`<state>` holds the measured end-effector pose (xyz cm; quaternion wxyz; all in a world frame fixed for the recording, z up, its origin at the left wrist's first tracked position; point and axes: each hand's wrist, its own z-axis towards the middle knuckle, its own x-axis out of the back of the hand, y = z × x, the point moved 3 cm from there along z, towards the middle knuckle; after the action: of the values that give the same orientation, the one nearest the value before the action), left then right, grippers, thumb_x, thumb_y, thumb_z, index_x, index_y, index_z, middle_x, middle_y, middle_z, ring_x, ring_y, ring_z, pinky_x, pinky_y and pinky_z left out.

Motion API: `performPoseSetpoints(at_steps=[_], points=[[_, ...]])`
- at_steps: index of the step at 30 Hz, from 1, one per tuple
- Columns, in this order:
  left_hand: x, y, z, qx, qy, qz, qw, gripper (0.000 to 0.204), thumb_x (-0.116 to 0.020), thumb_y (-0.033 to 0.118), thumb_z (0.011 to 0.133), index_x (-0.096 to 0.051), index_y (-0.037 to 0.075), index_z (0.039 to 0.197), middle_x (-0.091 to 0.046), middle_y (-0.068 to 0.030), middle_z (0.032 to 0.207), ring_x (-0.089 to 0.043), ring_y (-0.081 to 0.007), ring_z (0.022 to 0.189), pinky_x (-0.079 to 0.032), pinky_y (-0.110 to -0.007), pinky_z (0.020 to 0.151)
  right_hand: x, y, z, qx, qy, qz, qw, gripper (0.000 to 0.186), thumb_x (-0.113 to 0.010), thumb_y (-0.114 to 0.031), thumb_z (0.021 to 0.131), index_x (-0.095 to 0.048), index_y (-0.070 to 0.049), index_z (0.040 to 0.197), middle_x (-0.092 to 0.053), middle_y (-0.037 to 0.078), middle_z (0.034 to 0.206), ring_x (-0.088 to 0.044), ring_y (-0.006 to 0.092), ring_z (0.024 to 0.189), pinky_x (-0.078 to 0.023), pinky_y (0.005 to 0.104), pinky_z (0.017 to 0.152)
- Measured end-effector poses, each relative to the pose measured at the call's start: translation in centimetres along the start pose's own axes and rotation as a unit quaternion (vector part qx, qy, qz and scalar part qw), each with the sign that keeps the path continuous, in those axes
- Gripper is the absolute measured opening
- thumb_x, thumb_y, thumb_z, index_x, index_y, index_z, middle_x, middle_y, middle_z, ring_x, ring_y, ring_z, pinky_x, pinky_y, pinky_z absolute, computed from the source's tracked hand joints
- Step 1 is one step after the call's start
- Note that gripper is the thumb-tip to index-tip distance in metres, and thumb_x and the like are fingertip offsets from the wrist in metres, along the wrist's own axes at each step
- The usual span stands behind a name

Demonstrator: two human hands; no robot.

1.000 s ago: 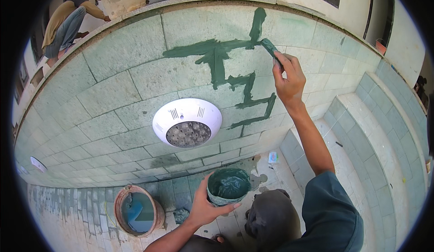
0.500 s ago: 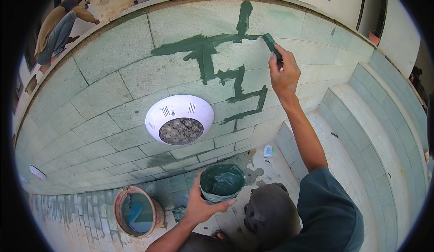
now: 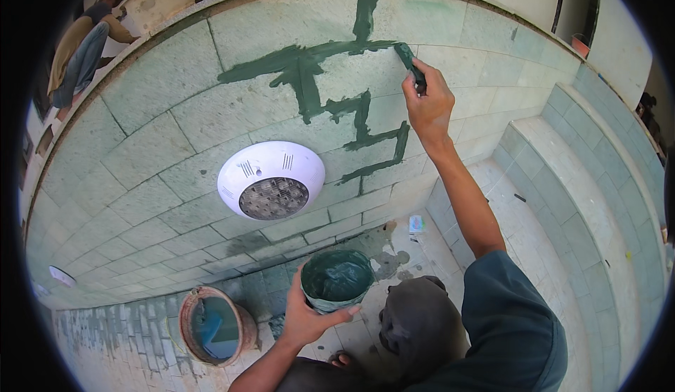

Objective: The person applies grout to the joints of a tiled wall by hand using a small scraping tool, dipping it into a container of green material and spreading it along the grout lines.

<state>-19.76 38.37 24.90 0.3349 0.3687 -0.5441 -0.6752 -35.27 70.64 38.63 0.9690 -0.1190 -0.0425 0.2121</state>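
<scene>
My left hand (image 3: pixel 307 320) is closed around the side of a round tub (image 3: pixel 339 277) of dark green paste, held low before the wall. My right hand (image 3: pixel 432 107) pinches a small, flat spreader (image 3: pixel 406 59) coated in the same paste; its exact kind is hidden. The spreader's tip touches the pale green tiled wall (image 3: pixel 267 121) at the right end of a smeared horizontal joint. Dark green grout (image 3: pixel 309 86) runs along several stepped joints to the left and below. A round white pool light (image 3: pixel 271 180) sticks out of the wall above the tub.
A stained bucket (image 3: pixel 248 329) with murky water and a blue thing stands at the lower left. Tiled steps (image 3: pixel 555 174) rise on the right. A small packet (image 3: pixel 416 224) lies on the floor. Beyond the rim, another person (image 3: pixel 81 54) crouches near large planters (image 3: pixel 160 2).
My right hand and the spreader have advanced slightly along the joint, leaving the green line a little longer toward the right. The whole view has shifted slightly. The tub stays in my left hand.
</scene>
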Motion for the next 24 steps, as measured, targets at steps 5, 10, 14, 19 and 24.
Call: performPoseSetpoints(at_steps=[5,10,14,19,24], points=[[0.1,-0.2,0.1,0.004,-0.004,-0.006,1.0,0.091,-0.091,0.001,0.065,-0.039,-0.001,0.14,-0.06,-0.0138,0.129,-0.061,-0.0207,0.118,-0.05,-0.037,0.102,-0.5,-0.9,-0.4,-0.068,-0.003,0.022,0.997,0.028,-0.069,-0.004,0.088,-0.067,0.002,0.116,-0.069,0.015,0.092,-0.066,0.0201,0.069,-0.054,0.0297,0.061],[0.2,-0.4,0.1,-0.004,-0.02,0.01,1.0,0.091,-0.091,0.0,0.066,-0.039,-0.002,0.14,-0.059,-0.0146,0.131,-0.06,-0.0212,0.12,-0.051,-0.037,0.102,-4.3,-5.2,-1.5,-0.002,-0.03,0.112,0.993,0.027,-0.069,-0.002,0.087,-0.067,0.002,0.114,-0.068,0.016,0.092,-0.066,0.0239,0.071,-0.055,0.0324,0.063],[0.4,-0.5,-0.2,0.001,-0.018,0.009,1.0,0.093,-0.091,-0.001,0.065,-0.037,-0.002,0.141,-0.058,-0.0157,0.132,-0.06,-0.0223,0.121,-0.051,-0.038,0.103,-5.0,-6.2,-1.7,0.028,-0.03,0.128,0.991,0.025,-0.068,-0.001,0.087,-0.067,0.001,0.112,-0.068,0.016,0.09,-0.066,0.0266,0.072,-0.055,0.0341,0.064],[0.7,-0.4,-0.6,-0.004,-0.006,0.012,1.0,0.096,-0.091,-0.001,0.065,-0.035,-0.002,0.143,-0.057,-0.0169,0.133,-0.06,-0.0231,0.122,-0.051,-0.039,0.103,-2.0,-2.1,-0.7,-0.012,-0.02,0.046,0.999,0.026,-0.069,-0.004,0.087,-0.068,0.0,0.113,-0.069,0.016,0.09,-0.066,0.0224,0.071,-0.054,0.0321,0.062],[0.8,-0.5,-0.5,-0.004,-0.011,-0.002,1.0,0.096,-0.091,-0.002,0.064,-0.034,-0.002,0.142,-0.057,-0.017,0.133,-0.06,-0.0236,0.122,-0.051,-0.039,0.103,1.5,2.4,0.7,-0.112,0.001,-0.024,0.993,0.026,-0.068,-0.008,0.09,-0.069,0.0,0.115,-0.069,0.01,0.084,-0.061,0.0126,0.065,-0.05,0.027,0.06]])
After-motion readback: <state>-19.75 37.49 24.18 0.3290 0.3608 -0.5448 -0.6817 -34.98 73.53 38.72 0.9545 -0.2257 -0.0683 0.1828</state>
